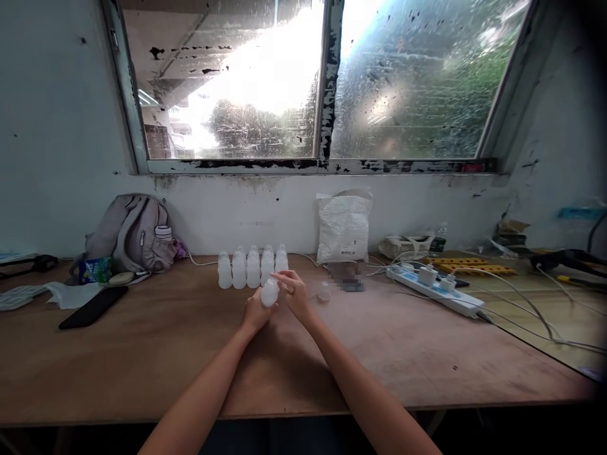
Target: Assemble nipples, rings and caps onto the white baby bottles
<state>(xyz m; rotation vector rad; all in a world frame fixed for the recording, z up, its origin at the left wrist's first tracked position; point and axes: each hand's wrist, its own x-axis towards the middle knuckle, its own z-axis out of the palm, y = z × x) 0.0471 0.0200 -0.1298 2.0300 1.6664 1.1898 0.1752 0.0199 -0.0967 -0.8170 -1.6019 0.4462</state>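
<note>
My left hand [256, 311] is wrapped round a small white plastic bottle [269, 294], which is tilted with its base towards me. At the bottle's upper end is my right hand [296, 297], index finger reaching over the neck and the fingers drawn together. Whatever lies between those fingertips is too small to make out. Behind my hands, several matching white bottles [253, 270] stand upright in a row. To the right of my right hand, a small round clear container [323, 292] rests on the wooden table [180, 354].
A grey backpack [137, 234] leans against the wall at left, near a black phone [93, 308]. A white plastic bag [344, 226] stands under the window. At right lie a white power strip [434, 289] with cables and a yellow perforated strip [472, 266].
</note>
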